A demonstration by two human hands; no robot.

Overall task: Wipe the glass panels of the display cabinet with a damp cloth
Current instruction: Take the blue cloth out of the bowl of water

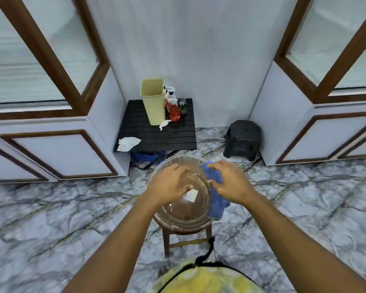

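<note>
Left hand over the clear glass bowl and right hand over the blue cloth at frame centre, fingers spread, probably to dampen it.

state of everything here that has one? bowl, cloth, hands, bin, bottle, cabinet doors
glass bowl: upright on the stool, contents unclear
blue cloth: bunched beside the bowl, draped off the stool edge
left hand: open, over the bowl
right hand: open, over the cloth
yellow bin: upright, no lid
red spray bottle: upright
cabinet doors: shut
</note>
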